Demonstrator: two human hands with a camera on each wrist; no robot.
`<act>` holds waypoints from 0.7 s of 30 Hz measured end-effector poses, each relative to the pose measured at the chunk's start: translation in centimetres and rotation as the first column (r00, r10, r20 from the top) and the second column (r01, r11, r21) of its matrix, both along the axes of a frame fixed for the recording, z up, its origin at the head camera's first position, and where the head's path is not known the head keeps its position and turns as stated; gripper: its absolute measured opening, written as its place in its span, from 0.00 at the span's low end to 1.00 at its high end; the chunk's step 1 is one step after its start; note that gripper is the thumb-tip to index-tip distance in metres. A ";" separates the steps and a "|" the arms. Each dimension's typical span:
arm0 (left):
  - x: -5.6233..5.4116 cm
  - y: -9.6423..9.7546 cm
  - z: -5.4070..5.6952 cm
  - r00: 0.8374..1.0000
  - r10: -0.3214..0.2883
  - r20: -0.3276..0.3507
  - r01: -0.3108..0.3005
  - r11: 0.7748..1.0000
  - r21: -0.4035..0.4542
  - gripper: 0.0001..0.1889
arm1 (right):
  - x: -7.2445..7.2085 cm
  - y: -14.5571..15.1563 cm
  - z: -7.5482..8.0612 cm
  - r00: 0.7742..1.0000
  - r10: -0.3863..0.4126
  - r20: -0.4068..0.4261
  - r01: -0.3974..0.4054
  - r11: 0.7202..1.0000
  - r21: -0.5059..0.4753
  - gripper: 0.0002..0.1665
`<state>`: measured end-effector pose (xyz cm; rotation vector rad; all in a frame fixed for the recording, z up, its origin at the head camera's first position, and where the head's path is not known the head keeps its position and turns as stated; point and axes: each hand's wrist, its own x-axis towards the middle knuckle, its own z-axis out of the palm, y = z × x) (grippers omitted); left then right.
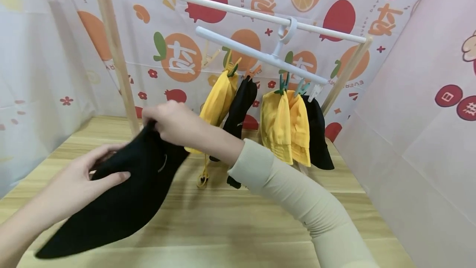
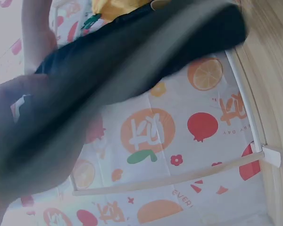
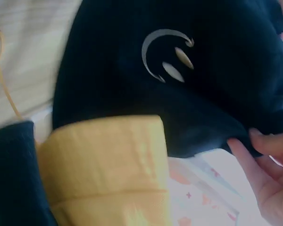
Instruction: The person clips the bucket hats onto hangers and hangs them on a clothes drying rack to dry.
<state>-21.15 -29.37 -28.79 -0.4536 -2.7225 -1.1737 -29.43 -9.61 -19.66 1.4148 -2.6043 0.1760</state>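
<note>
A black bucket hat (image 1: pixel 126 202) with a wide brim hangs between both hands at the left, above the table. My left hand (image 1: pixel 87 177) grips its side, thumb on the outside and the other fingers hidden behind the cloth. At its upper end, my right hand (image 1: pixel 174 122) pinches the fabric, the forearm crossing in front of the hanging hats. A pale smiley print shows on the black hat (image 3: pixel 108 84) in the right wrist view, with fingers (image 3: pixel 269 188) pinching its edge. The left wrist view shows the hat (image 2: pixel 118 61) blurred.
A white hanger (image 1: pixel 241 44) hangs from the rack's rail (image 1: pixel 230 8). Clothespins hold a yellow hat (image 1: pixel 219 98) with a cord, a black one (image 1: pixel 241 106), yellow hats (image 1: pixel 277 127) and another black hat (image 1: pixel 317 135). An unused clothespin (image 1: pixel 210 58) sits left. Below lies a wooden tabletop (image 1: pixel 223 226).
</note>
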 end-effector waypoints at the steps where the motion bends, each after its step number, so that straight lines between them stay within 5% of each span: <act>1: 0.1 0.1 0.3 0.998 0.035 0.043 -0.035 0.999 -0.012 0.32 | -0.1 0.0 0.5 1.000 -0.003 0.000 0.003 0.999 -0.048 0.11; 4: 0.3 0.5 0.4 0.988 0.109 0.112 -0.100 0.992 -0.083 0.42 | -0.6 0.2 1.6 1.000 0.011 0.009 -0.009 0.980 -0.201 0.13; 7: 0.0 1.1 -0.3 0.993 0.110 0.037 -0.107 0.992 -0.072 0.34 | -1.3 0.3 2.2 1.000 0.023 0.001 -0.022 0.960 -0.277 0.14; 12: -1.2 2.2 -0.6 0.982 0.150 -0.118 -0.143 0.988 0.062 0.24 | -2.7 1.5 2.1 0.998 -0.013 -0.062 -0.002 0.971 -0.239 0.12; 18: -2.4 3.9 0.7 0.971 0.183 -0.152 -0.160 0.975 0.151 0.23 | -4.4 3.4 1.8 0.984 -0.038 -0.176 0.002 0.981 -0.196 0.10; 21: -2.9 4.9 1.2 0.969 0.185 -0.163 -0.155 0.971 0.182 0.21 | -5.0 4.0 1.8 0.984 -0.069 -0.166 0.037 0.981 -0.190 0.10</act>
